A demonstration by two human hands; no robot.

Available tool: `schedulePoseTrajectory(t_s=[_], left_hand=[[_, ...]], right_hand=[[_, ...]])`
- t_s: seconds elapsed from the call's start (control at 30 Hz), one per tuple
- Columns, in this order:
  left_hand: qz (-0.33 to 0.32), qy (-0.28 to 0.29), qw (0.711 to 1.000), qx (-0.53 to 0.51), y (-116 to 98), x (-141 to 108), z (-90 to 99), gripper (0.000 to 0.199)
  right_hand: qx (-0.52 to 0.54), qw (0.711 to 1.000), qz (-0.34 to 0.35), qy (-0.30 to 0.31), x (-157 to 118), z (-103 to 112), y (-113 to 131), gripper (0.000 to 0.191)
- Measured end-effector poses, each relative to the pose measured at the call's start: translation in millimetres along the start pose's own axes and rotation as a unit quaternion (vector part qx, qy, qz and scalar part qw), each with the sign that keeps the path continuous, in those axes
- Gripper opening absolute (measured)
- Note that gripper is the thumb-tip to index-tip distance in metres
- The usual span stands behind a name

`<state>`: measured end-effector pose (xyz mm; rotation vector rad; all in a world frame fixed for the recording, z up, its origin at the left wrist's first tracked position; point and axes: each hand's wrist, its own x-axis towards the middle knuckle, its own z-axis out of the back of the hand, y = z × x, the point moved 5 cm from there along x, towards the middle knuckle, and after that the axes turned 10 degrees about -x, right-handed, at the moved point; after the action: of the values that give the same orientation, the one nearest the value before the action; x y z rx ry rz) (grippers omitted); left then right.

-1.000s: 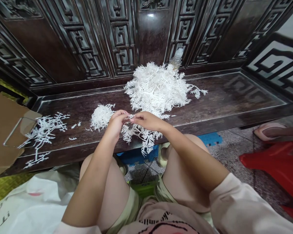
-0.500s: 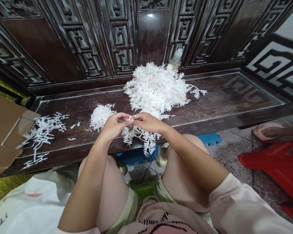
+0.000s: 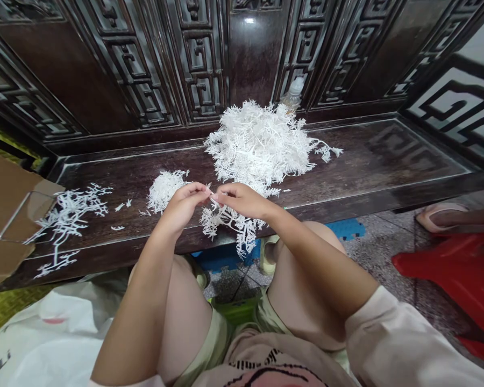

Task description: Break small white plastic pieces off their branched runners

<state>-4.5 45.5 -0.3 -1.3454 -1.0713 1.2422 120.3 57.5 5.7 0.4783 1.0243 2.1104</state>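
My left hand [image 3: 186,203] pinches a small white branching piece [image 3: 208,189] between thumb and fingers. Close beside it, my right hand [image 3: 242,200] is closed at the fingertips on a white sprig [image 3: 229,216], part of which seems to hang below toward the bench edge. Behind my hands rises a large heap of white branching pieces [image 3: 262,142]. A smaller pile of short white bits [image 3: 164,189] lies just left of my left hand. Farther left are bare white branched stems [image 3: 70,212].
The dark wooden bench [image 3: 367,166] has a carved back. A capped clear bottle [image 3: 293,94] stands behind the heap. Cardboard [image 3: 8,215] is at the left, a white bag [image 3: 64,322] below it. At the right are a red stool [image 3: 447,279] and another person's foot [image 3: 435,215].
My left hand has shifted slightly left, and the fingertips of my two hands are a little farther apart. The small white piece now points up from my left fingers.
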Motion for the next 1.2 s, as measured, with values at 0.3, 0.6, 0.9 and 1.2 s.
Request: schedulePoseTrajectory(t_s=[0.3,0.6,0.9,1.2], left_hand=[[-0.067,0.047,0.987,0.138,-4.3,-1.1,-8.1,0.021],[-0.098,-0.092,0.991,-0.003,-6.4,1.8,9.7,0.018],[0.020,-0.205,0.978,-0.026,17.6,10.6,71.7,0.011],[0.046,-0.074,0.995,-0.057,21.5,10.9,-9.2,0.016]], right_hand=[[-0.002,1.000,-0.001,0.007,0.3,-7.8,-1.6,0.025],[-0.003,1.000,0.011,-0.026,1.8,-8.5,4.0,0.023],[-0.028,0.999,-0.038,-0.010,-1.3,-12.4,-6.8,0.030],[-0.026,0.996,-0.056,-0.058,4.6,-11.8,-9.6,0.026]])
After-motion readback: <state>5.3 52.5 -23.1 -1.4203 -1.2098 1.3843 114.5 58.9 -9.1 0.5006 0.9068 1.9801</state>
